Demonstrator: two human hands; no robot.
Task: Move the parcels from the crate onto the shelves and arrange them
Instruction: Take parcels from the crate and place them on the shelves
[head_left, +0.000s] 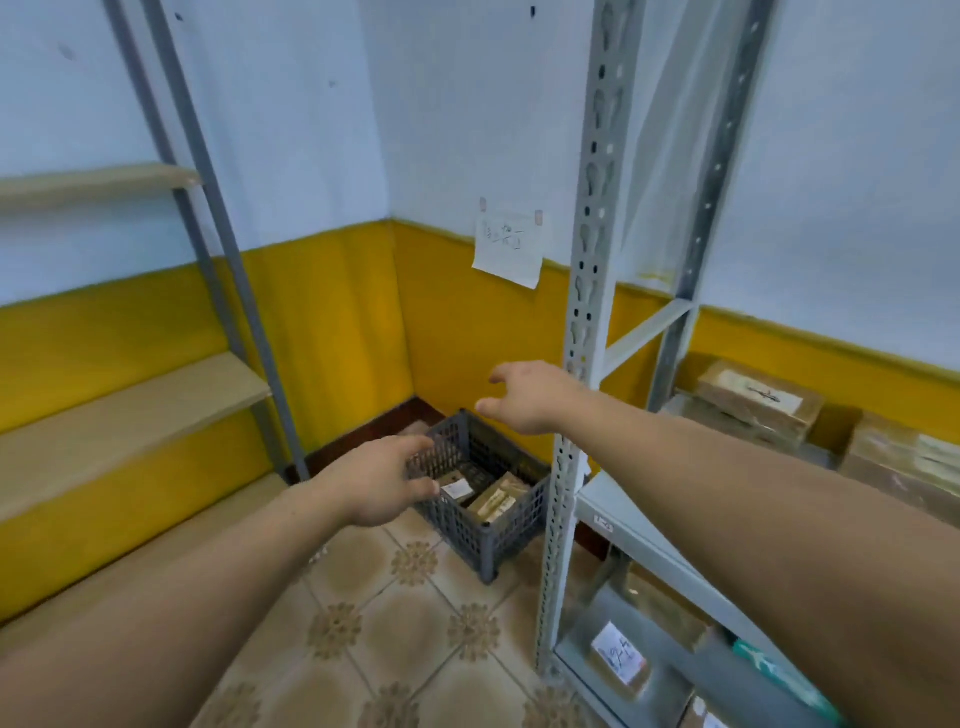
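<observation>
A dark grey latticed plastic crate (460, 527) stands on the floor just left of the pale grey metal shelving unit (583, 322), with a few brown white-labelled cardboard parcels (497, 500) lying inside. More brown taped parcels (756, 402) lie stacked on that unit's shelves.

Taped paper note (508, 248), patterned floor tiles (405, 639)

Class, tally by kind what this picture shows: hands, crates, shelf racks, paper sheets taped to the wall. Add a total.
Hands: 2, left hand, right hand
Crate: 1
Shelf racks: 2, left rack, right rack
Paper sheet: 1
Total: 6
</observation>
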